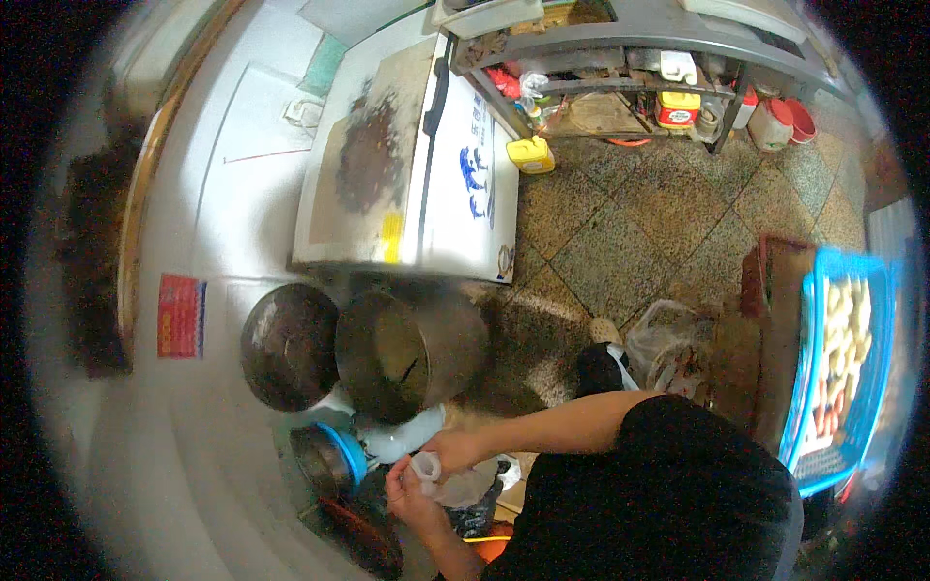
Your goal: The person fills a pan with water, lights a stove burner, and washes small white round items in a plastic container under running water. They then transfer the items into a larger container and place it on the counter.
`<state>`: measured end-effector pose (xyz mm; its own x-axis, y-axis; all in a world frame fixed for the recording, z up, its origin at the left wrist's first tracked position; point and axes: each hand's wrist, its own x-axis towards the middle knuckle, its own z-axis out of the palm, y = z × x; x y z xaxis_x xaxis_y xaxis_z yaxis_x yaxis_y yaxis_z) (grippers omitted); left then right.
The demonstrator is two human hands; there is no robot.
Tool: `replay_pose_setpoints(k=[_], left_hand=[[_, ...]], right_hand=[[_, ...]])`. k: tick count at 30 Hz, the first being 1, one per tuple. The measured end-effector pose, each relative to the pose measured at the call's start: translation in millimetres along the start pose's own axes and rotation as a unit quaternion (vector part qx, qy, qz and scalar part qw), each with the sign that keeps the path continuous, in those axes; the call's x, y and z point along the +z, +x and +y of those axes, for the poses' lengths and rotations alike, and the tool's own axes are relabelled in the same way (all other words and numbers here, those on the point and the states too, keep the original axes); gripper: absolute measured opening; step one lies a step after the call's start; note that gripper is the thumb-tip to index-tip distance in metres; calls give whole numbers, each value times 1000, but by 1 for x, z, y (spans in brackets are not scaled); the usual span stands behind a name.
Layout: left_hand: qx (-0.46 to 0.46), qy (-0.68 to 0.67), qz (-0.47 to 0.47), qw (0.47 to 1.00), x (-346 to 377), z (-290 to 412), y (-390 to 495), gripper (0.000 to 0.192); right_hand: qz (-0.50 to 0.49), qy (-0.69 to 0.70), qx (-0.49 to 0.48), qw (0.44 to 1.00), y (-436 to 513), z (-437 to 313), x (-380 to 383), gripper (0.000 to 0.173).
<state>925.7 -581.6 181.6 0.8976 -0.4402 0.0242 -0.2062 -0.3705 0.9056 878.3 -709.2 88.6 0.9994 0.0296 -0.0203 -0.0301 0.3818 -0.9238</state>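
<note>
My left hand pinches the side of a small translucent plastic cup or container mouth, its round opening turned up towards me. From the other side, my right hand closes on the same piece. Below it spreads a cloudy, see-through plastic body or bag; I cannot tell whether the two are joined. Just beyond my right hand lies a pale plastic bottle or bag. A blue-rimmed basin stands left of my hands. Above them is a deep metal pot with a dark stick-like thing inside.
A round dark lid leans beside the pot. Behind stands a white chest freezer, with a yellow jug at its corner. A blue basket of pale and reddish food is at right. A plastic bag lies on the tiled floor.
</note>
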Motion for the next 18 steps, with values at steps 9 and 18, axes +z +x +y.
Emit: replay_pose_setpoints(k=[9, 18], left_hand=[[112, 93, -208, 967, 196, 101, 148, 31], [36, -100, -398, 911, 445, 175, 296, 37]], right_hand=[[158, -207, -78, 962, -50, -120, -246, 34], [563, -24, -58, 824, -193, -204, -406, 21]])
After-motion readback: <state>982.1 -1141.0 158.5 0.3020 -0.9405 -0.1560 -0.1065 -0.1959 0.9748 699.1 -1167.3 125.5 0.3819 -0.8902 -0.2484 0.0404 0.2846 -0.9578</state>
